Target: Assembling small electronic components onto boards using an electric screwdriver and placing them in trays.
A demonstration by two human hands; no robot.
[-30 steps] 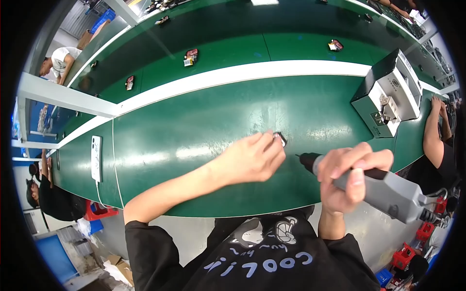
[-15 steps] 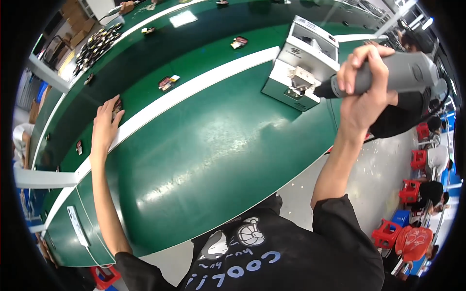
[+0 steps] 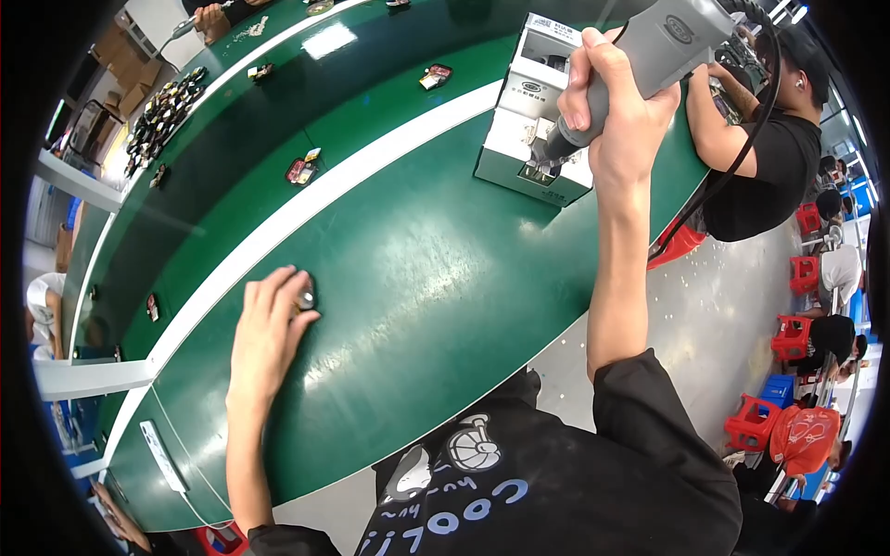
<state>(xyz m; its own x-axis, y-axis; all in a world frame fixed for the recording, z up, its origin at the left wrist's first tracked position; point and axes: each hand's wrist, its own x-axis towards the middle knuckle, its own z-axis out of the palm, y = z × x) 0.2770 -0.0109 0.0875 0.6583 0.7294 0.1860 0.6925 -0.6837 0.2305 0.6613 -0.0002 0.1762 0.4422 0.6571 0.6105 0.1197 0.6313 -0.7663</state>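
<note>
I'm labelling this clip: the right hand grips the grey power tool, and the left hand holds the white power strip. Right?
Not quite: the head view shows the left hand holding a small dark part instead. The right hand does grip the grey power tool.

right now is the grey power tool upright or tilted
Tilted, as seen here: the grey power tool slants toward lower left in the right hand, its dark nose toward the white box.

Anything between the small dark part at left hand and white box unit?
Only at the far end: the grey tool in the right hand overlaps the white box unit in view. Nothing else visible between that unit and the small dark part.
</note>
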